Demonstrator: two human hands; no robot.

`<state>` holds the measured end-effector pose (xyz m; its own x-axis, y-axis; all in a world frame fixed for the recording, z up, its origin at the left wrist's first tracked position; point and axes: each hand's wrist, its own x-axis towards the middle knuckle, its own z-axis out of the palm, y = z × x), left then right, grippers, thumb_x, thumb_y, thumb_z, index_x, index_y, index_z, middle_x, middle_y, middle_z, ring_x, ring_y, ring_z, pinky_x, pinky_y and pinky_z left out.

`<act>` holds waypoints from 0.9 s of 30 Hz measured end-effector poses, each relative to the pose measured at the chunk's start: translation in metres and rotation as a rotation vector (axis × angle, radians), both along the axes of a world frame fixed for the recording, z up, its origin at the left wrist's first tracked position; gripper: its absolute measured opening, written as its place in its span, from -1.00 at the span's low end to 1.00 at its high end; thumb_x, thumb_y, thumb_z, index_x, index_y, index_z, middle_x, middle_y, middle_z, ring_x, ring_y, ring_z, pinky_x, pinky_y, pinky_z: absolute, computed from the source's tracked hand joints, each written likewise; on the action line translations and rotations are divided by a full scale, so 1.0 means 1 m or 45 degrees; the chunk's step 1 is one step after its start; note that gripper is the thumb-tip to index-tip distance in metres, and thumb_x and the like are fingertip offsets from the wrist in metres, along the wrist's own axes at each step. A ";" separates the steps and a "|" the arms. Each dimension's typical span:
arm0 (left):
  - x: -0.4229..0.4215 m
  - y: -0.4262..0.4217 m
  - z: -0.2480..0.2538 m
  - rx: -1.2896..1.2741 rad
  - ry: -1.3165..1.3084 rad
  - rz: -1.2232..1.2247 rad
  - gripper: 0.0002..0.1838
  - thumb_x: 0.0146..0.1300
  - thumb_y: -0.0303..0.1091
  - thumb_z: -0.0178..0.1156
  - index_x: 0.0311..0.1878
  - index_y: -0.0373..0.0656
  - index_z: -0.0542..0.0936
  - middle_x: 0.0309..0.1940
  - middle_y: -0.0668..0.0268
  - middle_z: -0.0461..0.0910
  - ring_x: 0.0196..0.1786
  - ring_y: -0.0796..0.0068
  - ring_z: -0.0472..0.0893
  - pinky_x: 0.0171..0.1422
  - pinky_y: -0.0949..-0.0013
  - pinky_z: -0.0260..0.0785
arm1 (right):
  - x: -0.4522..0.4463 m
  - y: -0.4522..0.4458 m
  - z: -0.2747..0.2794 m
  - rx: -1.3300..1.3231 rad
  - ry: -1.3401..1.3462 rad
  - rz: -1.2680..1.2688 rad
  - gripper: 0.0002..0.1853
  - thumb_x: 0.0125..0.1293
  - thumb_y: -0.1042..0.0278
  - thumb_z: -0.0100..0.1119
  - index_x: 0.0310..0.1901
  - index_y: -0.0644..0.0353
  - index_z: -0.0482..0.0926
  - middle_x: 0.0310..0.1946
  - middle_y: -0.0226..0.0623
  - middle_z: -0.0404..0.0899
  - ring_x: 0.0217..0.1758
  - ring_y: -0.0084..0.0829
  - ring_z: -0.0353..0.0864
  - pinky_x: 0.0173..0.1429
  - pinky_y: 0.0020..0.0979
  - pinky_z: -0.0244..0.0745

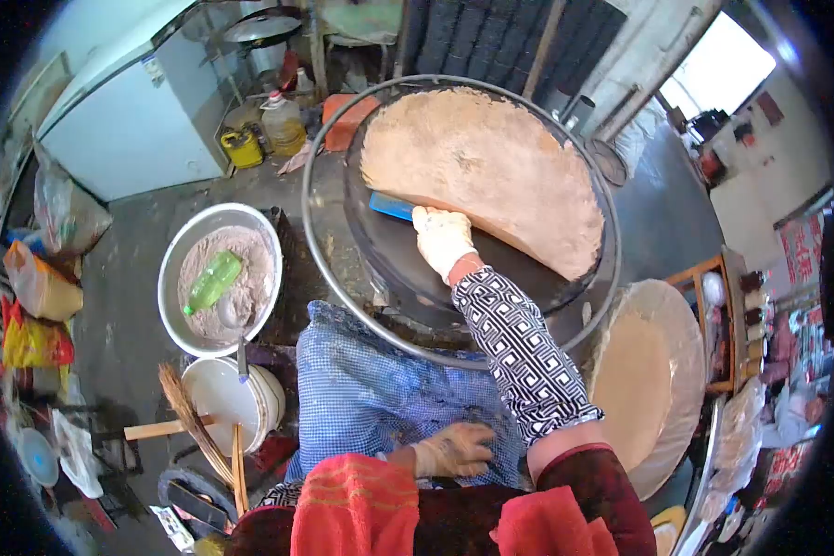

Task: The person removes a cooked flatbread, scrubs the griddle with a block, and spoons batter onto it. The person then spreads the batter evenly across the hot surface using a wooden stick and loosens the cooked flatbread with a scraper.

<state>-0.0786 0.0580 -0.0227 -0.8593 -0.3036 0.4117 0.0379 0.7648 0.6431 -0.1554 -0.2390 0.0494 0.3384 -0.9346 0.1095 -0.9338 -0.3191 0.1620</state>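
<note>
My right hand (445,243), in a pale glove, grips a blue scraper (391,206) at the near edge of a large thin brown pancake (482,157). The pancake covers the far part of a round dark griddle (510,264). Its near edge runs almost straight and stands slightly off the surface; I cannot tell whether it is folded. Bare griddle shows under my right wrist. My left hand (454,451), gloved too, rests on the blue checked apron (371,389) over my lap, fingers stretched out and holding nothing.
A metal ring (311,232) surrounds the griddle. To the left, a basin (169,301) of pinkish batter holds a green bottle (215,281), above a white bucket (267,389). A straw brush (190,422) leans there. On the right lies a round stack of pancakes (632,394) under clear plastic.
</note>
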 end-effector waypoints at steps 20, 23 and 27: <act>0.156 -0.163 0.061 -0.366 0.153 1.112 -0.88 0.17 -0.46 0.20 -0.23 -0.25 0.60 -0.22 0.08 0.62 -0.12 0.03 0.62 -0.01 0.11 0.51 | 0.008 0.003 0.006 0.022 -0.046 0.019 -0.76 0.34 0.34 -0.08 -0.02 0.11 0.50 -0.15 -0.23 0.66 -0.10 -0.27 0.70 -0.07 -0.12 0.50; 0.184 -0.207 0.060 -0.190 -0.352 1.221 -0.71 0.26 -0.21 0.15 -0.07 -0.18 0.61 0.14 0.06 0.51 0.26 -0.02 0.44 0.37 -0.02 0.22 | 0.010 0.001 0.009 0.016 -0.053 0.035 -0.76 0.34 0.35 -0.09 -0.03 0.11 0.50 -0.15 -0.23 0.67 -0.11 -0.27 0.71 -0.11 -0.13 0.51; 0.176 -0.218 0.019 -0.679 -0.629 0.925 -0.75 0.14 -0.05 0.19 -0.15 0.13 0.60 -0.05 0.23 0.49 0.30 0.01 0.32 0.47 -0.26 -0.09 | 0.011 0.000 0.005 0.032 -0.065 0.006 -0.75 0.35 0.35 -0.09 0.00 0.12 0.49 -0.13 -0.22 0.67 -0.11 -0.27 0.71 -0.11 -0.13 0.52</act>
